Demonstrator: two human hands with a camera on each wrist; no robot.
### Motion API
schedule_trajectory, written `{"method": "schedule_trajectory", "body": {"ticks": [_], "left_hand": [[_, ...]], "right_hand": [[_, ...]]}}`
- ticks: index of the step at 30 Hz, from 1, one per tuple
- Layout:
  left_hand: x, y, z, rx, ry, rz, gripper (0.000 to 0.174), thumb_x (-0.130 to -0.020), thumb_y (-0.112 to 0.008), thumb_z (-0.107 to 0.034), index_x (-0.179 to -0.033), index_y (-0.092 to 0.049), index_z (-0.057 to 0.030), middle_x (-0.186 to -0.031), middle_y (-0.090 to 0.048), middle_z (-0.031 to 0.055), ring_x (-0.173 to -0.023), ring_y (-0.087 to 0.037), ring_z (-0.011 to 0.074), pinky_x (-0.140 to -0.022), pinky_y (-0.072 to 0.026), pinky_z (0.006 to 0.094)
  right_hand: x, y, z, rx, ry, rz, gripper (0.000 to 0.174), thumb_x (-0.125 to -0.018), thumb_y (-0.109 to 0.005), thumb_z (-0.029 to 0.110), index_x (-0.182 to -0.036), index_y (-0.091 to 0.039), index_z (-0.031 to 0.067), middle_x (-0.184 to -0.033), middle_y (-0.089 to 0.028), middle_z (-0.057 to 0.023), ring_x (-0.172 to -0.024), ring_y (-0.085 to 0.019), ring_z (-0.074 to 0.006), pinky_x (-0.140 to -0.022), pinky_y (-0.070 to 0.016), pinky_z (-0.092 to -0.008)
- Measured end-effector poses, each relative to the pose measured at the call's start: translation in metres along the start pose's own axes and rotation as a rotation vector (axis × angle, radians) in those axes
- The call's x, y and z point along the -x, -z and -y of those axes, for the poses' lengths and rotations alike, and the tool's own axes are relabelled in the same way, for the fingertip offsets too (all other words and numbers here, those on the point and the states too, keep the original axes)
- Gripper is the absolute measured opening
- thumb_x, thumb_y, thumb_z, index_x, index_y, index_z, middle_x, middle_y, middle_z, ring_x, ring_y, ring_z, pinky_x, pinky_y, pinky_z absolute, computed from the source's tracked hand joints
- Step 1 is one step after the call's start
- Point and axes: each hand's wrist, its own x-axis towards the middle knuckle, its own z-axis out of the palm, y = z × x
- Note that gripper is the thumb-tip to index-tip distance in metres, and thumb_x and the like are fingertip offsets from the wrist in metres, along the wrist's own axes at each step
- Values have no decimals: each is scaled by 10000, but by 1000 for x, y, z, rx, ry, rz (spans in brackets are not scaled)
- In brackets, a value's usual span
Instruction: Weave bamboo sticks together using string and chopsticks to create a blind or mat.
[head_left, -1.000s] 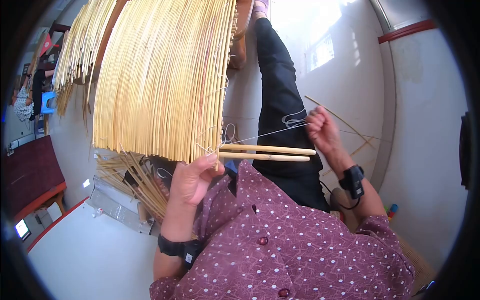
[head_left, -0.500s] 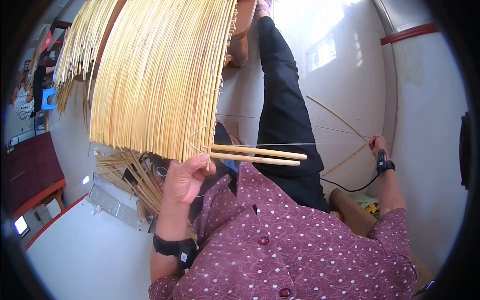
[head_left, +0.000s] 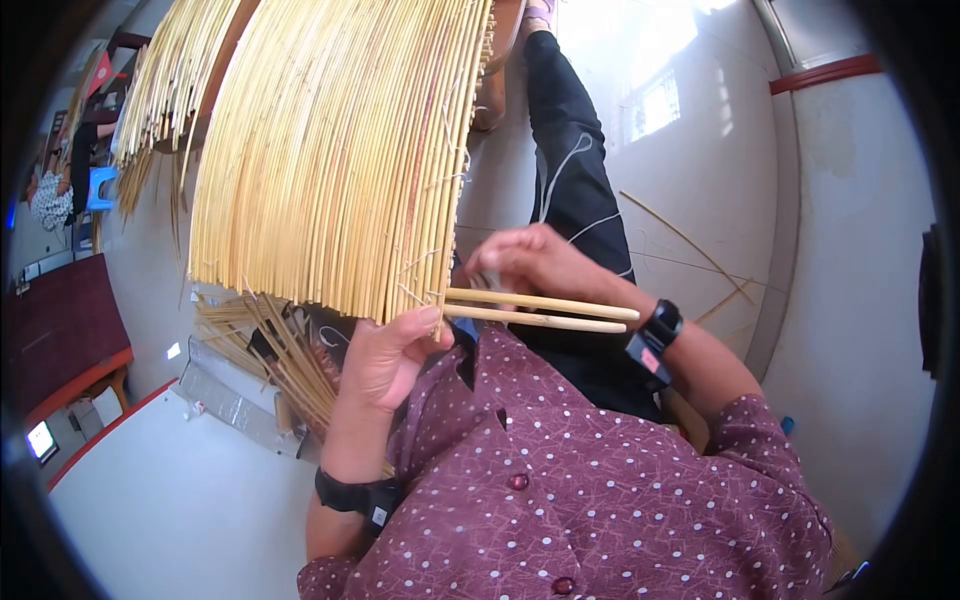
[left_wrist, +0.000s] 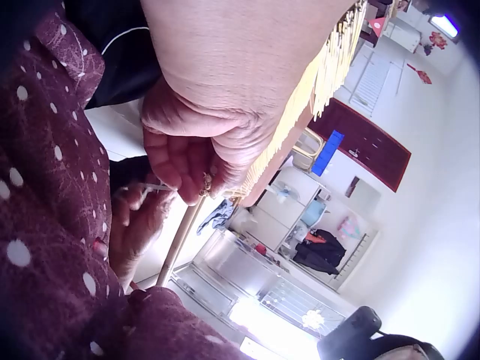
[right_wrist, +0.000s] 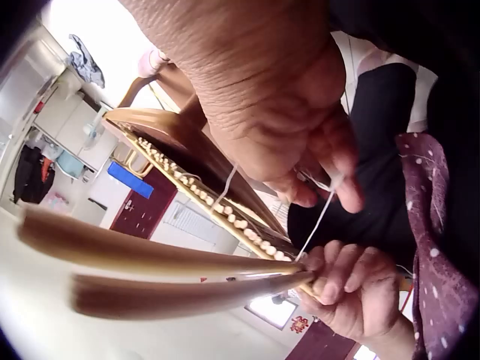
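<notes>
A large mat of straw-coloured stalks (head_left: pixel 330 160), tied along its right edge with white string, slopes away from the person. At its near right corner the left hand (head_left: pixel 385 358) pinches the stalk ends between thumb and fingers. Two pale wooden rods (head_left: pixel 550 303) stick out to the right from that corner. Just above the rods, the right hand (head_left: pixel 545 262) has come close to the mat's edge, its fingers curled around white string (right_wrist: pixel 319 223). In the right wrist view the string runs from those fingers to the corner by the left hand (right_wrist: pixel 360 289). A string loop hangs over the dark trouser leg.
Loose stalks (head_left: pixel 290 365) lie bundled below the mat, beside a white surface (head_left: pixel 180 490) at lower left. A second batch of stalks (head_left: pixel 175 80) is at upper left. Thin sticks (head_left: pixel 685 240) lie on the floor to the right. Another person (head_left: pixel 50 200) is far left.
The right hand swung far out to the right, drawing the string taut, then came back to the mat's corner. The string now hangs slack. The left hand keeps its pinch on the corner.
</notes>
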Motion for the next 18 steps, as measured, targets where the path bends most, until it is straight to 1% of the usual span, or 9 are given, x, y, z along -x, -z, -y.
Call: {"method": "schedule_trajectory", "body": {"ticks": [2, 3, 5, 6, 7, 9, 13, 16, 18], "left_hand": [[1, -5, 1, 3, -5, -4, 331, -792, -668, 12, -1104, -559, -9, -906, -629, 72, -706, -631, 180, -648, -554, 300], [1, -5, 2, 3, -8, -3, 335, -793, -669, 15, -1108, -559, -15, -919, -628, 71, -708, -631, 176, -650, -556, 298], [0, -7, 4, 6, -18, -5, 339, -792, -669, 17, -1111, -559, -18, -931, -626, 70, -717, -631, 172, -651, -556, 298], [0, -7, 5, 0, -31, -5, 343, -792, -670, 19, -1114, -559, -22, -943, -624, 69, -725, -630, 167, -652, -557, 298], [-1, -8, 5, 2, -29, -3, 343, -792, -670, 19, -1114, -559, -22, -943, -624, 69, -725, -630, 167, -652, -557, 298], [-1, -10, 4, -17, -32, -8, 353, -790, -673, 20, -1120, -558, -27, -955, -621, 65, -744, -628, 158, -655, -558, 293], [-2, -8, 7, -28, -38, -12, 357, -792, -671, 22, -1127, -554, -24, -949, -619, 61, -753, -626, 155, -657, -561, 290], [-4, -7, 11, -34, -75, -27, 354, -796, -666, 23, -1128, -550, -21, -946, -617, 63, -749, -626, 157, -657, -562, 291], [-6, -6, 14, -45, -86, -40, 353, -795, -665, 28, -1125, -548, -18, -951, -614, 64, -757, -624, 157, -656, -563, 295]], "right_hand": [[-3, -1, -15, -117, -16, 197, 267, -958, -552, 294, -916, -662, 55, -742, -635, -3, -629, -587, -55, -545, -473, -199], [-5, 0, -19, -112, -21, 199, 267, -958, -552, 294, -916, -662, 55, -742, -635, -3, -629, -587, -55, -545, -473, -199], [-6, 0, -30, -360, -72, 123, 283, -973, -518, 283, -825, -589, 52, -779, -616, -33, -662, -575, -99, -666, -495, -228], [-9, -5, -31, -573, 68, 172, 277, -981, -501, 298, -831, -567, 75, -827, -600, -37, -683, -566, -114, -675, -492, -235], [-10, -11, -30, -571, 67, 169, 277, -981, -501, 298, -831, -567, 75, -827, -600, -37, -683, -566, -114, -675, -492, -235], [-12, -22, -23, -928, 162, 11, 270, -991, -475, 312, -874, -560, 84, -896, -593, -34, -720, -574, -128, -633, -483, -250], [-19, -22, -32, -1208, 154, 61, 246, -1007, -443, 282, -862, -536, 107, -745, -465, 13, -636, -457, -108, -555, -435, -239], [-20, -14, -38, -953, 186, 41, 251, -1002, -456, 268, -813, -503, 111, -697, -405, 28, -596, -389, -95, -524, -393, -226], [-18, -13, -35, -898, 176, -10, 257, -999, -463, 266, -797, -489, 111, -690, -402, 28, -597, -391, -91, -516, -378, -224]]}}
